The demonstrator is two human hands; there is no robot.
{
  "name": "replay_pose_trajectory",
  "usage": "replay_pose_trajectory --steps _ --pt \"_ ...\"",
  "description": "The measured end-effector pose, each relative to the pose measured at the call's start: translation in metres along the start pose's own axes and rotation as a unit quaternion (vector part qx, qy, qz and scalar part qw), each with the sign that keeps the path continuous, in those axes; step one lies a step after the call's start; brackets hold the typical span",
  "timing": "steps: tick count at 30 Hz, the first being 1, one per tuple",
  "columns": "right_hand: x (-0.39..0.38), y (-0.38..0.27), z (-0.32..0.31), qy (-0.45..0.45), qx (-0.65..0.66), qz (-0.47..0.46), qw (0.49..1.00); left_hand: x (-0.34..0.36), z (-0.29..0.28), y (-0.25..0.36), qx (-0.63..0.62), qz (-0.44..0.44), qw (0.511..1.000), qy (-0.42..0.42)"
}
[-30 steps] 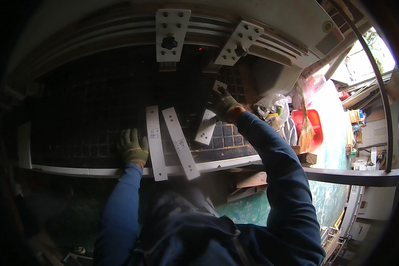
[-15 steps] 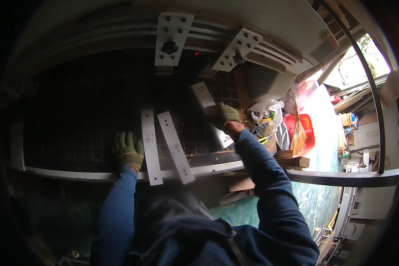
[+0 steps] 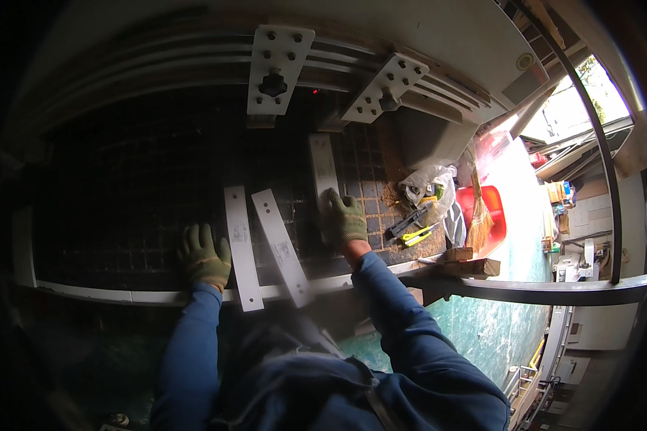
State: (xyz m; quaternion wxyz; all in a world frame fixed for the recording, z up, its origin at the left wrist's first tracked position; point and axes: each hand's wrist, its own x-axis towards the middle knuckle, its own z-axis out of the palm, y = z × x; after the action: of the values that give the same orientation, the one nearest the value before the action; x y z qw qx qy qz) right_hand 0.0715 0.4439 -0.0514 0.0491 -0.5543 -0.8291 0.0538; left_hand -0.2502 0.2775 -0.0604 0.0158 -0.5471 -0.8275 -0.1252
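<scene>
My left hand point(image 3: 205, 256), in an olive work glove, lies palm down with fingers spread on a black gridded machine bed point(image 3: 129, 172). Just right of it is a long white flat bar point(image 3: 243, 251) with a hole near each end. A second white bar point(image 3: 279, 244), slightly slanted, lies beside that one; the near ends of both overhang the bed's front edge. Further right, my right hand point(image 3: 343, 219), gloved alike, is closed on a third white bar point(image 3: 323, 161). The glove covers this bar's nearer part.
A pale rail point(image 3: 158, 294) runs along the bed's front. Beyond the bars, two bolted white plates point(image 3: 280, 57) with black knobs hang from a slotted beam. To the right are yellow-handled cutters point(image 3: 418, 235), a plastic bag point(image 3: 431, 183), wood blocks point(image 3: 474, 267), a straw broom point(image 3: 480, 223) and a red dustpan point(image 3: 494, 212).
My right hand has moved left and nearer with the third bar, turning it more upright, closer to the other two. The cutters show more fully now. My left hand stays on the bed.
</scene>
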Motion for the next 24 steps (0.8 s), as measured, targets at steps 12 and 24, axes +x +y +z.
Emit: replay_pose_trajectory --steps 12,24 --pt "0.095 -0.023 -0.007 0.016 0.062 0.114 0.991 0.000 -0.008 -0.001 -0.016 -0.029 0.998 -0.048" --pt "0.118 0.001 0.018 0.021 0.034 0.086 0.995 -0.001 -0.008 -0.003 -0.026 -0.022 0.999 -0.032"
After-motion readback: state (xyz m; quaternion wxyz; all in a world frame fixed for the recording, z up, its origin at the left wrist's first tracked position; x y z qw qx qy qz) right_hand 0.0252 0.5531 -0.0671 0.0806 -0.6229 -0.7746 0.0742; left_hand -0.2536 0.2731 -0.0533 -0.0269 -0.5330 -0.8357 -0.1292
